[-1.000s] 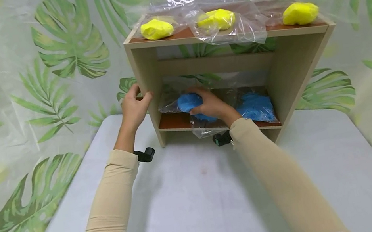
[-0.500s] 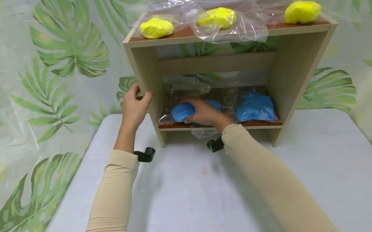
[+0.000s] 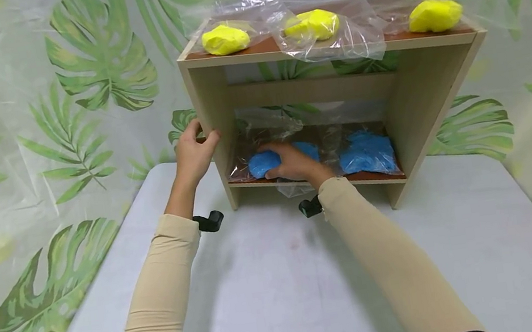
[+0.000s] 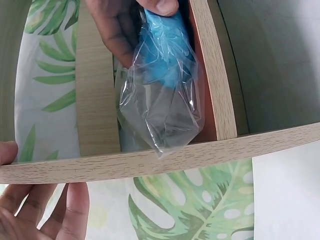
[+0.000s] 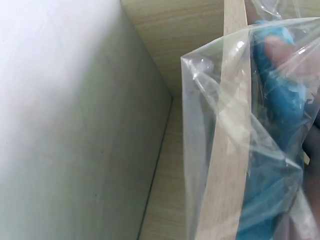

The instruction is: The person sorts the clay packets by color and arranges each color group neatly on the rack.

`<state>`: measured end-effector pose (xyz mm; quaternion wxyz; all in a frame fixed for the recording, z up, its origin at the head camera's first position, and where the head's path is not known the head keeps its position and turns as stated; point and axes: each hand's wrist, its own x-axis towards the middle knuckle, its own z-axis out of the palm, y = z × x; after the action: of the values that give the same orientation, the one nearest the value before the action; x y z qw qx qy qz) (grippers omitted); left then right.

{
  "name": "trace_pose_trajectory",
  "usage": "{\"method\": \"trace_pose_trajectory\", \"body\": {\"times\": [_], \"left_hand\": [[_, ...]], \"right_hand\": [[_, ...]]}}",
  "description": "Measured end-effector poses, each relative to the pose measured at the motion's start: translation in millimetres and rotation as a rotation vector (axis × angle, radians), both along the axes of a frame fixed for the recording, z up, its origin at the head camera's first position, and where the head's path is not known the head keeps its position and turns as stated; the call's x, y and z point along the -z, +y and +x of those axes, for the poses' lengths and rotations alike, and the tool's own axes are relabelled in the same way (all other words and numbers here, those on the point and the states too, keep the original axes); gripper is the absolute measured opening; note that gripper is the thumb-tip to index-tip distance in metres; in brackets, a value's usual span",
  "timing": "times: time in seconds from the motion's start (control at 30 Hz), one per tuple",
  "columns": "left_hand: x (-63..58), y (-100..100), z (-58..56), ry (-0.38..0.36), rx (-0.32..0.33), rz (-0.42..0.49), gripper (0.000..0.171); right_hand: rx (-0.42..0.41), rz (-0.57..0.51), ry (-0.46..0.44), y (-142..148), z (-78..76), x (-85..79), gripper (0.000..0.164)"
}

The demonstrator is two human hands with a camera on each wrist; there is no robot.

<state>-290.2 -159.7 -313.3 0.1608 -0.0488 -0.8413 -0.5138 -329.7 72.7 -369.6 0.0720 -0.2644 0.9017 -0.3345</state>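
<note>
My left hand point(image 3: 192, 153) grips the left side panel of a small wooden shelf unit point(image 3: 214, 96), thumb on the inner face and fingers outside, as the left wrist view shows. My right hand point(image 3: 291, 162) holds a blue lump in a clear plastic bag point(image 3: 262, 164) at the left end of the lower shelf board. In the left wrist view the bag's loose end point(image 4: 162, 117) reaches toward the side panel. Directly behind my right hand a second blue lump point(image 3: 309, 150) is partly hidden. A third bagged blue lump point(image 3: 368, 153) lies at the right end.
On the top board sit three yellow lumps in clear bags: left point(image 3: 225, 39), middle point(image 3: 314, 25) and right point(image 3: 435, 15). Clear plastic hangs over the top board's front edge. The unit stands on a white table point(image 3: 272, 280) before a leaf-patterned sheet point(image 3: 98, 47).
My right hand has moved left and down with the bagged blue lump, setting it low at the shelf's left end, uncovering the middle lump. My left hand has stayed put.
</note>
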Motion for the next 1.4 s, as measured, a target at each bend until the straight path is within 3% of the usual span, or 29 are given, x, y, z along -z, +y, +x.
{"method": "trace_pose_trajectory", "body": {"times": [0.17, 0.3, 0.47, 0.67, 0.87, 1.13, 1.27, 1.4], "left_hand": [[-2.1, 2.6, 0.9, -0.008, 0.02, 0.003, 0.045], [-4.6, 2.8, 2.4, -0.017, 0.026, 0.007, 0.045], [-6.4, 1.2, 4.6, -0.022, 0.013, 0.007, 0.044], [-2.3, 0.0, 4.3, -0.03, 0.026, 0.015, 0.044], [-2.9, -3.9, 3.3, -0.026, 0.014, 0.014, 0.046], [2.7, -2.9, 1.2, -0.013, -0.009, -0.028, 0.051], [17.8, 5.9, 19.2, 0.039, -0.083, -0.104, 0.057], [30.9, 12.4, 49.5, 0.213, -0.242, -0.265, 0.059]], "right_hand": [[-0.043, -0.022, 0.063, 12.8, 7.8, -8.2, 0.071], [-0.068, -0.008, 0.15, 35.9, 25.6, -20.9, 0.066], [-0.029, 0.009, 0.315, 73.7, 64.3, -26.4, 0.058], [0.057, -0.066, 0.437, 128.4, 121.1, -12.4, 0.055], [0.172, -0.079, 0.447, 169.9, 156.8, 11.4, 0.055], [0.247, -0.067, 0.331, 179.8, 166.7, 33.1, 0.059], [0.265, -0.051, 0.35, 182.4, 168.3, 35.5, 0.06], [0.282, -0.002, 0.45, 184.9, 169.1, 35.2, 0.058]]}}
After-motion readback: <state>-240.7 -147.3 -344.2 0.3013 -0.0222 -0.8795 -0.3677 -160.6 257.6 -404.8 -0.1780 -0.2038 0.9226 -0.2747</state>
